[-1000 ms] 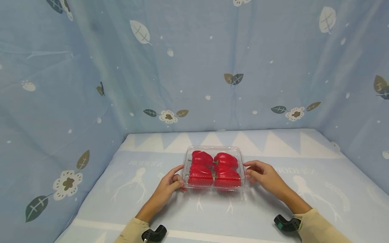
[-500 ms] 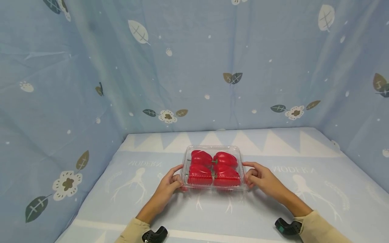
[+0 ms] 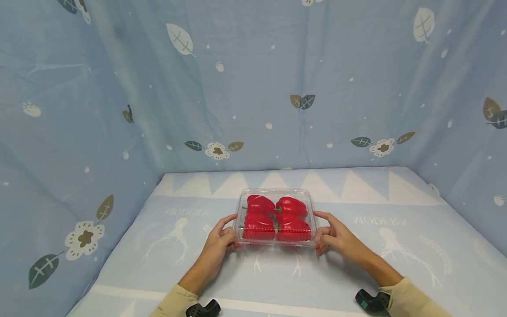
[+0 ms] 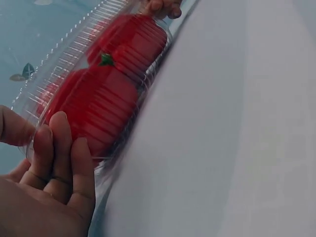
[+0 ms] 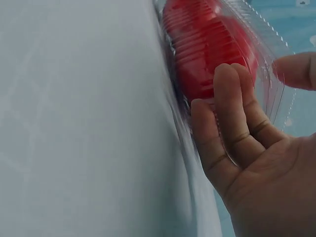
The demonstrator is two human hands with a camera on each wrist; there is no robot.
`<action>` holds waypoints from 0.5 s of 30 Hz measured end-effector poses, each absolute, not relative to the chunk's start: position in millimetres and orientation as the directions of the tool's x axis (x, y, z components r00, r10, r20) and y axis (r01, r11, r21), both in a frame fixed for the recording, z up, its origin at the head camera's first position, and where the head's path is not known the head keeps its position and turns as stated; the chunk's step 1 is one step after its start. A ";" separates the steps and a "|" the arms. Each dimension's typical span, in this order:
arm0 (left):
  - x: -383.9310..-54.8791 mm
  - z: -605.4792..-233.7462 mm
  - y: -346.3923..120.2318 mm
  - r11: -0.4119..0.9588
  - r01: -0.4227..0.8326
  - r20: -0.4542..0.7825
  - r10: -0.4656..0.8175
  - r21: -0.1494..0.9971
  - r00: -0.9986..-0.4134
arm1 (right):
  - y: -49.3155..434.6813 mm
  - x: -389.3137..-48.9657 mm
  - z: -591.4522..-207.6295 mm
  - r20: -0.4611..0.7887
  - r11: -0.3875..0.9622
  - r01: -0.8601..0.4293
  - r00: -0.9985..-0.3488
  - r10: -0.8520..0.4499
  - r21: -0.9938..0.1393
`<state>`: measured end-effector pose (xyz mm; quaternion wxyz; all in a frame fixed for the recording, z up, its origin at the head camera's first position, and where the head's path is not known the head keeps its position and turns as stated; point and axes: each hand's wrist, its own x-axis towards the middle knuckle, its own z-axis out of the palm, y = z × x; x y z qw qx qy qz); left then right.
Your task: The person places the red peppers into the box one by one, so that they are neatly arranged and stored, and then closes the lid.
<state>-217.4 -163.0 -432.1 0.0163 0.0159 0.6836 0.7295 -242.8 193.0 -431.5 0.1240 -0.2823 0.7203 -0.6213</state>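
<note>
A clear plastic clamshell box (image 3: 277,192) with several red bell peppers (image 3: 259,225) inside lies flat at mid-table, lid down. My left hand (image 3: 215,250) holds its left end, index finger at the lid's edge and the thumb near the front corner. At the opposite end my right hand (image 3: 341,241) holds the box the same way. In the left wrist view, bent fingertips press against the ribbed end wall of the box (image 4: 64,61). Fingertips also lie against the box's side (image 5: 264,54) in the right wrist view. A green stem (image 4: 105,59) shows through the plastic.
A pale blue and white printed cloth (image 3: 289,281) covers the table. Blue curtains with leaf and flower prints hang behind (image 3: 253,88) and along the left (image 3: 51,176) and right sides. Black wrist bands (image 3: 372,301) sit at the beige sleeves (image 3: 413,297).
My right hand's fingers have closed in against the box's right end and its thumb has come nearer the front corner. The left hand keeps its place; the box has hardly moved.
</note>
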 end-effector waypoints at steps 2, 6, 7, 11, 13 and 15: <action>-216.7 -430.0 -161.8 -0.074 -0.015 -0.012 0.040 0.997 -0.999 | 191.2 -241.6 -430.1 0.159 0.070 -0.233 -0.824 -0.543 -0.970; -216.3 -427.1 -159.6 -0.084 -0.037 -0.034 0.028 0.996 -0.999 | 188.6 -239.7 -428.3 0.123 0.089 -0.192 -0.858 -0.499 -0.977; -216.4 -426.7 -159.0 -0.089 -0.042 -0.040 0.025 0.995 -0.999 | 188.2 -239.2 -427.9 0.119 0.092 -0.187 -0.863 -0.491 -0.978; -217.4 -427.6 -158.2 -0.093 -0.048 -0.047 0.017 0.994 -0.999 | 186.9 -238.0 -428.0 0.113 0.086 -0.176 -0.867 -0.486 -0.981; -218.2 -429.2 -158.8 -0.084 -0.055 -0.054 0.015 0.995 -0.998 | 186.1 -237.7 -428.8 0.112 0.070 -0.169 -0.860 -0.499 -0.983; -218.7 -430.6 -159.6 -0.072 -0.063 -0.062 0.012 0.995 -0.998 | 185.2 -237.4 -429.7 0.107 0.056 -0.157 -0.855 -0.507 -0.986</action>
